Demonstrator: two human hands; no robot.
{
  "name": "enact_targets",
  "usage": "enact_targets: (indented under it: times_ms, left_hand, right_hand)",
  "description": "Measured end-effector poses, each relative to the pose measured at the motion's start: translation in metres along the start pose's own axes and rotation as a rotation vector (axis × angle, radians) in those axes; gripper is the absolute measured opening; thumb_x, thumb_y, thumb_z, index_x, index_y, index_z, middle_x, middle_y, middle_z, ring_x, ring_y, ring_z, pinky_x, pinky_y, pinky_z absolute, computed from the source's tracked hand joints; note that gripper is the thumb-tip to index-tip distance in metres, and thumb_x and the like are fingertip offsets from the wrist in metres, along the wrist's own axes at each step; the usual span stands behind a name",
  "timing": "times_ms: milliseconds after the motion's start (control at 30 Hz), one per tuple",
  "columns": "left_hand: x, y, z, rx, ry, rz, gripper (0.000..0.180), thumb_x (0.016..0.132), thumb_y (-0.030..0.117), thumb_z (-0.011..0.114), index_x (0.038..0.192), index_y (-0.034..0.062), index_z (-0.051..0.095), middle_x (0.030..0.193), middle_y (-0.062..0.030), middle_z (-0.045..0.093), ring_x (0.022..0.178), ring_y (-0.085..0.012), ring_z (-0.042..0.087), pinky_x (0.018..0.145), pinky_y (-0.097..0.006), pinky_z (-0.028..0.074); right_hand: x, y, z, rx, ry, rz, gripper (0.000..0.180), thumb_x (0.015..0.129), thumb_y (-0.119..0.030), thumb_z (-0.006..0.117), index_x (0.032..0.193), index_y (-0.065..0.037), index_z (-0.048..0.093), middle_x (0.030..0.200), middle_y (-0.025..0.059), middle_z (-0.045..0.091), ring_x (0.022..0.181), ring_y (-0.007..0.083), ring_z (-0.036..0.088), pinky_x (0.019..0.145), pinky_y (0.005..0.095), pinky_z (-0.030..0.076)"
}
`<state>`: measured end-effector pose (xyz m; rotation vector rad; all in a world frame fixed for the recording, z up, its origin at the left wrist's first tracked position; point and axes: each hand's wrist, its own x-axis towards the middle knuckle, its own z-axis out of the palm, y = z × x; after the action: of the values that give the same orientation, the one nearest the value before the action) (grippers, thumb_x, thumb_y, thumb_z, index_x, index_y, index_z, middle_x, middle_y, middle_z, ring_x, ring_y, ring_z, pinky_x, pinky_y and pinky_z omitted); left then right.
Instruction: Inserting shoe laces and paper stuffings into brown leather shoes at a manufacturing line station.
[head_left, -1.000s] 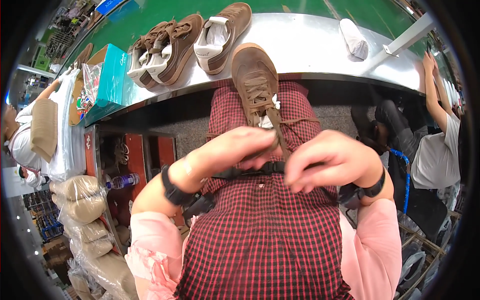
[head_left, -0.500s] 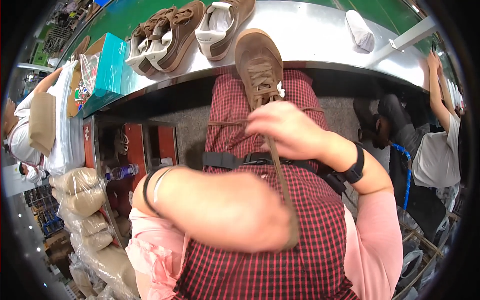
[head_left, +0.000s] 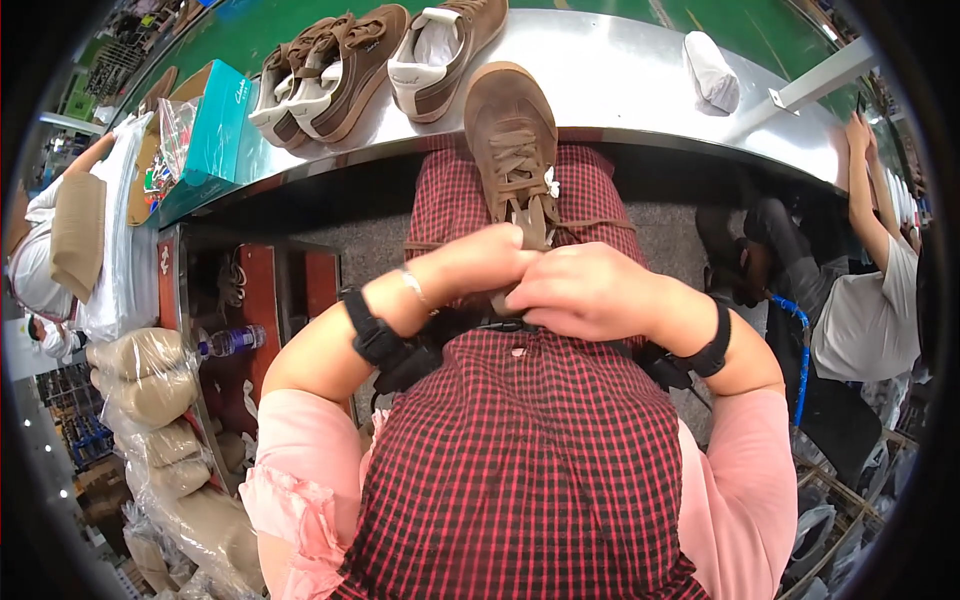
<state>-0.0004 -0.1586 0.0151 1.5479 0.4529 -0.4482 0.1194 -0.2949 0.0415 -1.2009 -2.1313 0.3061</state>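
A brown suede sneaker (head_left: 508, 100) rests toe-away between my knees against the bench edge, its brown shoelace (head_left: 515, 150) crossing the front. My left hand (head_left: 485, 262) and my right hand (head_left: 585, 290) meet over the shoe's opening, just behind the tongue (head_left: 533, 222). Both are closed, with fingertips pinched together on the shoelace; most of the lace there is hidden behind the fingers. A small white tag (head_left: 551, 182) hangs at the lacing's right side. Thin brown cord lies across my checked apron (head_left: 520, 450) on either side of the shoe.
Several brown-and-white sneakers (head_left: 350, 75) stand on the metal bench (head_left: 590, 60), with a white wrapped bundle (head_left: 710, 72) to the right. At left are a teal box (head_left: 210, 130), a shelf holding a bottle (head_left: 232, 341), and bagged beige pieces (head_left: 150, 390). Co-workers sit at both sides.
My left hand has come up from low over my lap, where it drew out a lace, to the shoe's opening beside my right hand. The right hand has dropped slightly.
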Motion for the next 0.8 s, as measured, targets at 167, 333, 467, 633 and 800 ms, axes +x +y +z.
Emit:
enact_targets:
  times_ms: [167,333,467,633,800]
  left_hand:
    - [-0.046,0.027,0.018,1.189,0.494,0.814,0.012,0.067,0.017,0.067,0.07,0.0084,0.059,0.096,-0.0056,0.058,0.095,-0.0254,0.054,0.078,-0.038,0.044]
    - [-0.022,-0.002,0.014,0.808,0.184,0.884,0.01,0.073,0.009,0.066,0.077,0.0043,0.058,0.102,-0.0077,0.059,0.096,-0.027,0.055,0.085,-0.038,0.045]
    - [-0.006,-0.023,0.008,0.669,0.149,0.894,0.012,0.077,0.011,0.067,0.081,0.0029,0.059,0.099,-0.0089,0.06,0.095,-0.0271,0.055,0.085,-0.037,0.044]
    - [0.018,-0.042,0.005,0.738,0.162,0.729,0.017,0.08,0.015,0.065,0.09,0.0017,0.062,0.098,-0.0113,0.06,0.098,-0.0293,0.054,0.089,-0.039,0.042]
    - [0.02,-0.056,0.008,0.745,0.299,0.603,0.021,0.081,0.016,0.062,0.096,0.0012,0.064,0.102,-0.0141,0.06,0.102,-0.0319,0.053,0.091,-0.041,0.042]
  right_hand:
    - [0.004,0.028,-0.022,0.119,0.425,0.362,0.007,0.075,-0.009,0.066,0.075,-0.003,0.063,0.076,0.0088,0.06,0.068,0.0256,0.06,0.062,0.0348,0.049]
    - [0.014,0.058,0.025,-0.61,-0.008,0.325,0.015,0.069,-0.023,0.06,0.069,-0.011,0.07,0.109,0.0031,0.059,0.105,0.0227,0.05,0.09,0.0386,0.041]
    - [0.004,0.059,0.043,-0.77,-0.041,0.33,0.022,0.072,-0.027,0.057,0.084,-0.012,0.068,0.131,0.0061,0.047,0.124,0.0226,0.038,0.107,0.0481,0.023]
    - [-0.004,0.091,0.067,-0.952,0.134,0.131,0.017,0.075,-0.023,0.055,0.086,-0.012,0.062,0.136,0.0096,0.044,0.126,0.024,0.036,0.11,0.05,0.021]
    - [-0.004,0.091,0.055,-0.885,0.172,-0.03,0.013,0.072,-0.023,0.057,0.075,-0.013,0.064,0.127,0.0072,0.051,0.12,0.024,0.043,0.102,0.0484,0.031]
